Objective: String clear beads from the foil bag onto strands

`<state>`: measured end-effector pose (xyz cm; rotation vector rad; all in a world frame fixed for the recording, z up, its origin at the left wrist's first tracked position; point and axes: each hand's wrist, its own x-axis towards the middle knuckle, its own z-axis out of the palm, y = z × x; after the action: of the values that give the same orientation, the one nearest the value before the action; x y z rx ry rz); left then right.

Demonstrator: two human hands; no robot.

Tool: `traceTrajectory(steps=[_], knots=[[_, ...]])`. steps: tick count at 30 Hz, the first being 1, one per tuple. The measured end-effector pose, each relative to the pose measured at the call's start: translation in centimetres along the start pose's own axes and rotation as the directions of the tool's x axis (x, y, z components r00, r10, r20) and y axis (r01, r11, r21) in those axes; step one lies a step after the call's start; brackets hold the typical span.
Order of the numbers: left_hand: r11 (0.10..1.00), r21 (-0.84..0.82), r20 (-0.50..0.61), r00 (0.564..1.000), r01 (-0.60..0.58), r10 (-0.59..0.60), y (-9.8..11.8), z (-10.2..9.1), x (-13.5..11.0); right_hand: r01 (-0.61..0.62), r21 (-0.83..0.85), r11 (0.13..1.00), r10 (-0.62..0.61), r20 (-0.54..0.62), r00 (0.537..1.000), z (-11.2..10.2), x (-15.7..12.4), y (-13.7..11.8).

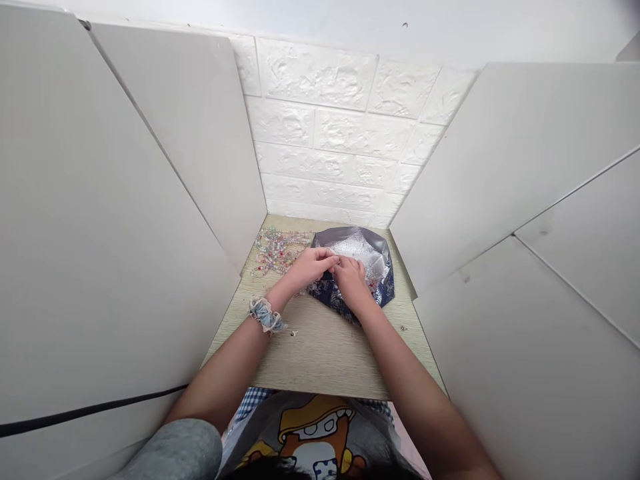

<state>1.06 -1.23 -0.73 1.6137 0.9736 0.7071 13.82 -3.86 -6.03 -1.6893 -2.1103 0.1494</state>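
My left hand [311, 265] and my right hand [352, 275] meet fingertip to fingertip over a silvery foil bag [373, 257] with a dark blue outside that lies open on the wooden desk [320, 353]. Both hands are closed in a pinch on something small that I cannot make out. A heap of small coloured beads [276, 250] lies just left of the bag, beside my left hand. A light blue scrunchie [265, 315] is round my left wrist.
White panels wall in the desk on the left [115, 253] and right [505, 200], with a white brick-pattern wall [340, 160] behind. A stray bead [403, 328] lies near the desk's right edge. A black cable [85, 410] runs along the left panel.
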Motion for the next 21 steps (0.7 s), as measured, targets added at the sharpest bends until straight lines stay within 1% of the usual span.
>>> traceTrajectory(steps=[3, 5, 6, 7, 8, 9, 10, 11, 12, 13, 14, 15, 17, 21], knots=[[0.999, 0.033, 0.008, 1.0, -0.008, 0.008, 0.0, 0.1, 0.0, -0.03, 0.088, 0.996, 0.033, -0.034, 0.999, -0.3, 0.2, 0.1], [0.999, 0.046, 0.016, 1.0, -0.011, 0.011, 0.0, 0.2, 0.0, -0.058, 0.241, 0.969, 0.08, -0.084, 0.993, -0.7, 0.5, 0.2], [0.999, 0.048, 0.019, 1.0, -0.011, 0.01, 0.1, 0.3, 0.0, -0.086, 0.356, 0.93, 0.131, -0.107, 0.986, -0.9, 0.6, 0.3], [0.999, 0.05, 0.02, 1.0, -0.008, 0.007, 0.2, 0.3, -0.1, -0.12, 0.495, 0.861, 0.199, -0.11, 0.974, -1.2, 0.8, 0.4], [0.999, 0.052, 0.018, 1.0, -0.005, 0.004, 0.3, 0.3, -0.1, -0.157, 0.643, 0.749, 0.27, -0.081, 0.959, -1.5, 0.9, 0.5], [0.999, 0.054, 0.014, 1.0, -0.003, 0.002, 0.4, 0.3, -0.2, -0.194, 0.779, 0.596, 0.322, -0.011, 0.947, -1.8, 0.9, 0.7], [0.998, 0.057, 0.011, 1.0, 0.0, 0.0, 0.5, 0.3, -0.2, -0.228, 0.88, 0.418, 0.336, 0.084, 0.938, -2.1, 0.9, 0.9], [0.998, 0.06, 0.008, 1.0, 0.001, -0.002, 0.5, 0.3, -0.2, -0.261, 0.934, 0.243, 0.314, 0.179, 0.933, -2.3, 0.9, 1.0], [0.998, 0.061, 0.009, 1.0, 0.003, -0.003, 0.6, 0.3, -0.2, -0.289, 0.952, 0.096, 0.266, 0.255, 0.929, -2.6, 0.8, 1.2], [0.998, 0.063, 0.011, 1.0, 0.004, -0.005, 0.5, 0.3, -0.3, -0.309, 0.951, -0.01, 0.219, 0.304, 0.927, -2.8, 0.7, 1.4], [0.998, 0.064, 0.016, 1.0, 0.004, -0.005, 0.5, 0.3, -0.2, -0.323, 0.943, -0.081, 0.186, 0.333, 0.925, -3.0, 0.6, 1.5], [0.998, 0.065, 0.021, 1.0, 0.003, -0.004, 0.4, 0.2, -0.2, -0.329, 0.936, -0.126, 0.169, 0.347, 0.923, -3.1, 0.6, 1.6], [0.998, 0.069, 0.029, 1.0, -0.003, 0.001, 0.3, 0.2, -0.2, -0.333, 0.928, -0.166, 0.164, 0.359, 0.919, -3.1, 0.4, 1.7], [0.997, 0.072, 0.032, 0.999, -0.015, 0.012, 0.0, 0.1, -0.1, -0.34, 0.925, -0.168, 0.153, 0.366, 0.918, -3.0, 0.4, 1.7]])
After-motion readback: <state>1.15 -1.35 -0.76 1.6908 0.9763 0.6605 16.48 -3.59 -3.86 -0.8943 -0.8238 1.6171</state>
